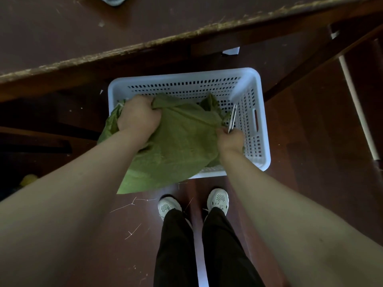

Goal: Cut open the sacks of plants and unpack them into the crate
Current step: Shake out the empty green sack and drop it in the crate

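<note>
A green woven sack [178, 146] hangs over a white perforated crate [257, 88] that stands on the floor. My left hand [138, 116] grips a bunch of the sack's cloth at its upper left. My right hand [230, 139] pinches the sack's right edge and also holds a thin blade [232, 119] that points up and away. Bits of green plant [226, 118] show at the sack's open top inside the crate. The sack's lower corner hangs outside the crate's near rim.
A dark brown table [103, 27] with a frayed edge runs across the top, above the crate. My feet in white shoes [217, 199] stand just behind the crate. A white pole [360, 112] leans at the right. Thin dry stems lie on the floor.
</note>
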`<state>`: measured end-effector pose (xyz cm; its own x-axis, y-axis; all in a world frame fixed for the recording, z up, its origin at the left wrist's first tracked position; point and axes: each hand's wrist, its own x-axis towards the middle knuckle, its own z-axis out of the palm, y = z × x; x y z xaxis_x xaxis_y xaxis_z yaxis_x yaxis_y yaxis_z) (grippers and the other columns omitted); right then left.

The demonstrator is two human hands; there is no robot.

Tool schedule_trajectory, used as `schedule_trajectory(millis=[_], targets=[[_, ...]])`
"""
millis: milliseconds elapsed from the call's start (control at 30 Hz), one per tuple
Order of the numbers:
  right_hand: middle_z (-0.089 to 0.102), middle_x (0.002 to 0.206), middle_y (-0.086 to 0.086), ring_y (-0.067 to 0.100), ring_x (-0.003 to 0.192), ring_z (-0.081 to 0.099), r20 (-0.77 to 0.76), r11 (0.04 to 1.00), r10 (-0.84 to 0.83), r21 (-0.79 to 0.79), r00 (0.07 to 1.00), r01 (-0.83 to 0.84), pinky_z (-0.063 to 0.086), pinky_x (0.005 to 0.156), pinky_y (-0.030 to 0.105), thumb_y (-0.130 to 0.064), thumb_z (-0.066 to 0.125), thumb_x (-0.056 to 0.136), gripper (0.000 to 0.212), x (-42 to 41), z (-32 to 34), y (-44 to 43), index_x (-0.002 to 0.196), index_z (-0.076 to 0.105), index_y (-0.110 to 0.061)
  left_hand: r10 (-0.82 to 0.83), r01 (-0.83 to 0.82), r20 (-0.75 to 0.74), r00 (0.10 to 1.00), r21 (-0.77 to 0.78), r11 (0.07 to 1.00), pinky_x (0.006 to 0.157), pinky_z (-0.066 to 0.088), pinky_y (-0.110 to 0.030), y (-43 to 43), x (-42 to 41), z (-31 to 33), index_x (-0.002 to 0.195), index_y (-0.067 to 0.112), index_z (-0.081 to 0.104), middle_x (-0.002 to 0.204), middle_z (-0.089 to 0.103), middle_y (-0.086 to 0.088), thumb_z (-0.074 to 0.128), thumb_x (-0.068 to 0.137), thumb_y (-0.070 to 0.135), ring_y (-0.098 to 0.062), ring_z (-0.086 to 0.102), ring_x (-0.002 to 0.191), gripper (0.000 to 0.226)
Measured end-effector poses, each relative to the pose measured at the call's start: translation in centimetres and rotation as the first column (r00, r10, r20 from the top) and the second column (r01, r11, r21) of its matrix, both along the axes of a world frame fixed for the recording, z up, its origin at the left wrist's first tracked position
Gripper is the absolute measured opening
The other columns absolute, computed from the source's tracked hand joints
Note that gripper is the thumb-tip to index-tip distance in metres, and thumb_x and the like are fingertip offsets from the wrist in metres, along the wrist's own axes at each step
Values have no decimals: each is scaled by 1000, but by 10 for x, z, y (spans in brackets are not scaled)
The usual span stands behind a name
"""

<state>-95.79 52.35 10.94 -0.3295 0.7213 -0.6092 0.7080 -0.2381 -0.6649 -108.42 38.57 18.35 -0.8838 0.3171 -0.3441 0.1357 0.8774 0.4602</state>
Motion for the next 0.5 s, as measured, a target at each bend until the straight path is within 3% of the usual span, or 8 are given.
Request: schedule_trajectory(millis=[133,233,367,500], targets=[[55,72,-3,15,73,57,-178,997,-75,-25,981,72,48,71,29,-15,56,94,26,-14,13,-6,70,49,-23,52,-52,-22,998,9,999,67,44,-34,-1,-3,0,86,5,61,82,58,-13,48,92,16,-31,58,83,17],[60,84,4,26,92,62,-97,996,-88,-25,991,86,49,77,30,-17,53,95,14,-11,13,-10,81,53,-15,20,-20,-16,1000,-15,1000,71,47,-37,-4,-1,-1,98,3,65,86,61,-14,49,92,16,-34,59,88,21],[61,84,3,21,87,62,-269,990,-144,-41,952,138,51,82,31,-15,56,94,14,-26,26,-12,80,56,-18,67,-67,-40,997,14,998,70,46,-39,-8,-2,0,94,3,62,83,58,-15,47,92,15,-35,59,85,20],[60,94,9,21,90,57,-93,990,-145,-12,985,144,47,79,29,-14,50,96,11,-12,21,-10,87,57,-13,44,-43,10,999,-15,999,71,47,-41,-10,3,3,80,10,56,82,56,-14,48,90,13,-37,59,87,14]])
